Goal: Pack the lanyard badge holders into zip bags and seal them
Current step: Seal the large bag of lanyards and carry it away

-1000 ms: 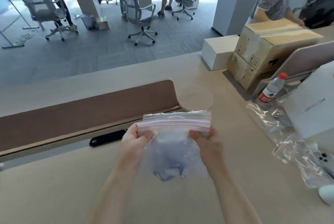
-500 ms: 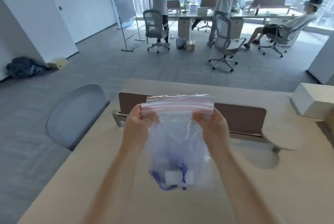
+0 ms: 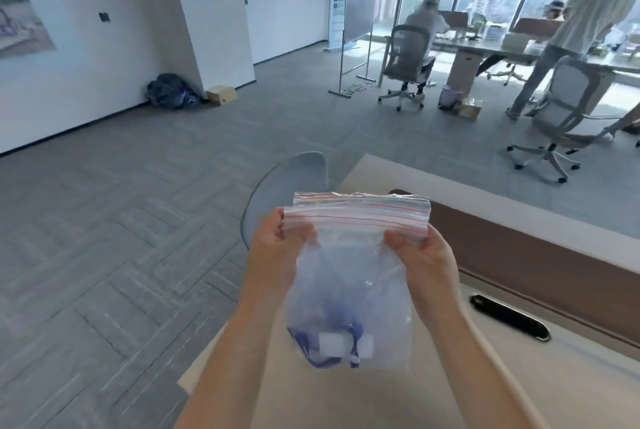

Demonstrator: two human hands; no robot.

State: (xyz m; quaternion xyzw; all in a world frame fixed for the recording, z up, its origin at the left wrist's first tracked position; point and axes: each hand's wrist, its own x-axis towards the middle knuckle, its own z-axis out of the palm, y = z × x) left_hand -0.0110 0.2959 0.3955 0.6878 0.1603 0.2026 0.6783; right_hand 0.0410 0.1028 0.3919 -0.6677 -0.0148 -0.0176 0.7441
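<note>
A clear zip bag (image 3: 353,276) with red lines along its zip strip hangs upright in front of me, above the beige table's left end. My left hand (image 3: 277,255) pinches the bag's upper left corner just under the strip. At the upper right corner my right hand (image 3: 422,259) pinches it the same way. Inside, at the bottom, lies a lanyard badge holder (image 3: 334,345) with a blue strap and a white card. Whether the zip is pressed closed is unclear.
The beige table (image 3: 485,376) carries a brown divider panel (image 3: 540,255) and a black cable slot (image 3: 509,316). A grey chair back (image 3: 287,186) stands at the table's left end. Grey floor lies to the left. People and office chairs are at far desks.
The view has swung further left, from the boxes and bottle to the open floor. Both hands keep their hold on the bag's top corners, and the bag now hangs over the table's left end.
</note>
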